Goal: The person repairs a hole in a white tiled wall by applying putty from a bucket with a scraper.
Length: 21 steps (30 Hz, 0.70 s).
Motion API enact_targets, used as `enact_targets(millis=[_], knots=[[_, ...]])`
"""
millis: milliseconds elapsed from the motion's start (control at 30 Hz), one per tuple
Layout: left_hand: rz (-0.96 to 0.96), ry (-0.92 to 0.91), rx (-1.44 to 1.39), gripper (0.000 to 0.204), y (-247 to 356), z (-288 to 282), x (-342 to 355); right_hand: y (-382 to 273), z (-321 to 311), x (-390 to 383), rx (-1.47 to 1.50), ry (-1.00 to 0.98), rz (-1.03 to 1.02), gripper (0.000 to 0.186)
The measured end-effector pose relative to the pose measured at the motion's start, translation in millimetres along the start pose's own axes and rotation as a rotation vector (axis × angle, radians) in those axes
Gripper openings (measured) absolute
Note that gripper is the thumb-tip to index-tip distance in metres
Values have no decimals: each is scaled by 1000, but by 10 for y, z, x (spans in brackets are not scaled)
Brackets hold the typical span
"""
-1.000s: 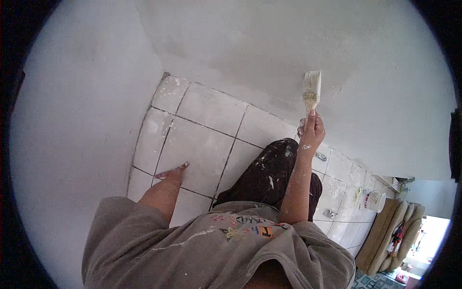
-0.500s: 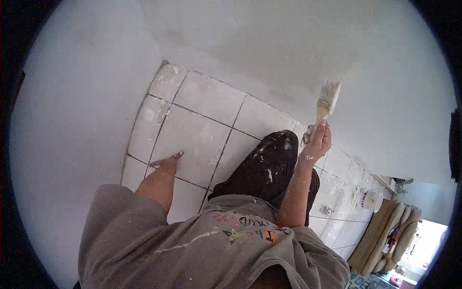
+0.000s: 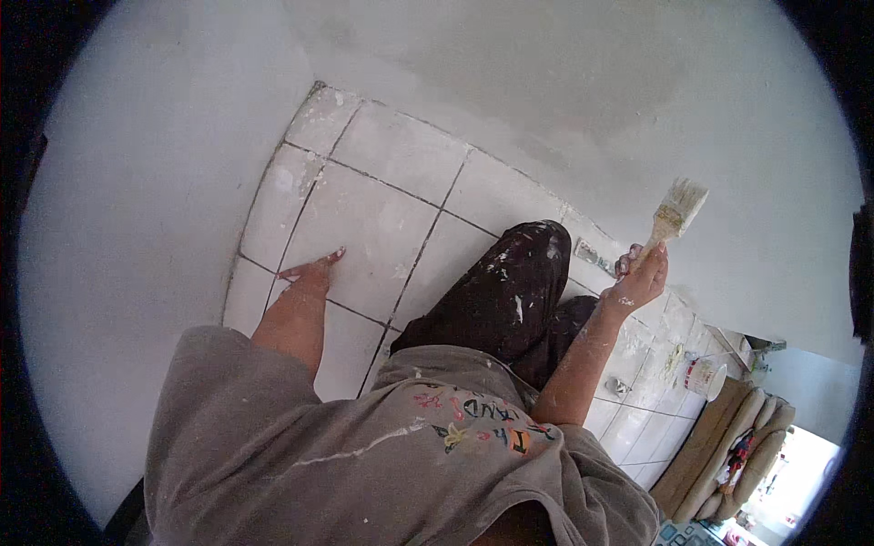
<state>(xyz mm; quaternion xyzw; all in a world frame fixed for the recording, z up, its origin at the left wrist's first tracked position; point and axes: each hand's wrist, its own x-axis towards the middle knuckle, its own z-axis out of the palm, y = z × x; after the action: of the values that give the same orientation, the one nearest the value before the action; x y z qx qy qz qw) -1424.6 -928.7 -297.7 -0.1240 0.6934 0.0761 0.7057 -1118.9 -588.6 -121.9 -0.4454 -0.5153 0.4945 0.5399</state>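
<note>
My right hand [image 3: 645, 271] is closed round the handle of a paintbrush [image 3: 678, 207]. Its pale, paint-caked bristles point up and to the right, in front of the light grey wall [image 3: 564, 82]. White specks dot the wrist and forearm. Lower on the left, my left hand [image 3: 314, 266] rests on the white tiled floor [image 3: 373, 227], its thumb and fingers apart and nothing held. Between the two hands is my bent knee in dark, paint-spotted trousers [image 3: 501, 291]. A damp-looking darker patch marks the wall above the tiles.
Near the wall's foot, beside my right hand, lies a flat greyish piece [image 3: 596, 257]. Farther right are a small crumpled object [image 3: 617, 387], a white bucket [image 3: 704, 378] and a brown sofa [image 3: 728, 446]. Another wall [image 3: 137, 227] meets the floor on the left.
My right hand has moved right and slightly down with the paintbrush, which now tilts more to the right. The flat piece by the wall has come into sight. My left hand stays on the floor.
</note>
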Motion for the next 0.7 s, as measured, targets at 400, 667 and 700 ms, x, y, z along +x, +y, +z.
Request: enact_targets(millis=[400, 667, 700], knots=[[-236, 623, -744, 159, -658, 288, 823, 1116, 135, -394, -598, -750, -7, 51], [-86, 646, -975, 156, -726, 414, 335, 1498, 448, -734, -569, -1153, 33, 51], [-96, 624, -966, 157, -733, 385, 328, 1413, 515, -809, -545, -1046, 289, 47]])
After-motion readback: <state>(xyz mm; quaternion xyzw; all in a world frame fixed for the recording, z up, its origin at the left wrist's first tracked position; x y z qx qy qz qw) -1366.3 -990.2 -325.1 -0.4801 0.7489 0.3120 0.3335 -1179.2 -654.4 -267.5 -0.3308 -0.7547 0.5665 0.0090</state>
